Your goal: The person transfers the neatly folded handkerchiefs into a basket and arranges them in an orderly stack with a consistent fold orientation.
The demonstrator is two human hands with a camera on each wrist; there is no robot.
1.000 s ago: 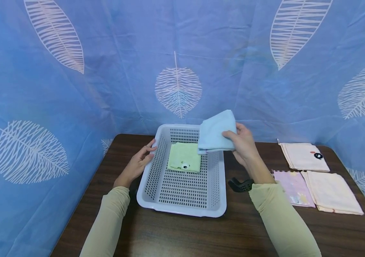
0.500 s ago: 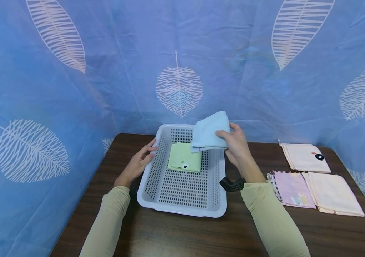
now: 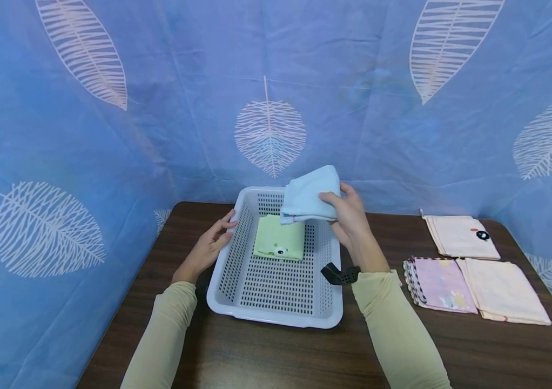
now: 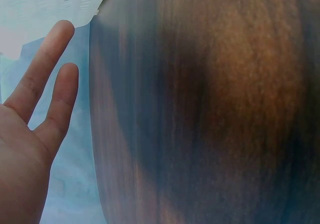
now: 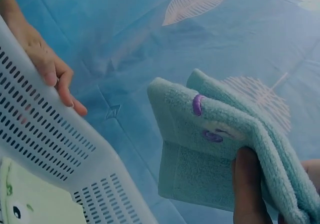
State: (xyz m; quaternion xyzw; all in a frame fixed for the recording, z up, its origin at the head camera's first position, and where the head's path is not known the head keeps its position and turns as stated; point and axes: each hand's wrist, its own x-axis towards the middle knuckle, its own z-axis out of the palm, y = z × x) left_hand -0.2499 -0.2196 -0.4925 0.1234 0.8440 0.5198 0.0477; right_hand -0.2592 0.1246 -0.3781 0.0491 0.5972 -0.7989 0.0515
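A folded light blue towel is pinched in my right hand, thumb on one face and fingers behind. It hangs in the air over the back right of the white plastic basket. Purple embroidery shows on the towel in the right wrist view. My left hand rests its loosely straight fingers against the basket's left rim; the left wrist view shows two of them spread. Inside the basket lies a folded green towel with an animal face, its far right corner partly covered by the blue one.
To the right on the dark wooden table lie a folded purple towel with a checked edge, a cream towel beside it, and a pale pink towel farther back. A blue leaf-patterned cloth hangs behind the table.
My right hand has moved left with the blue towel, bringing it farther over the basket and partly over the green towel. The left hand and the basket stay where they were.
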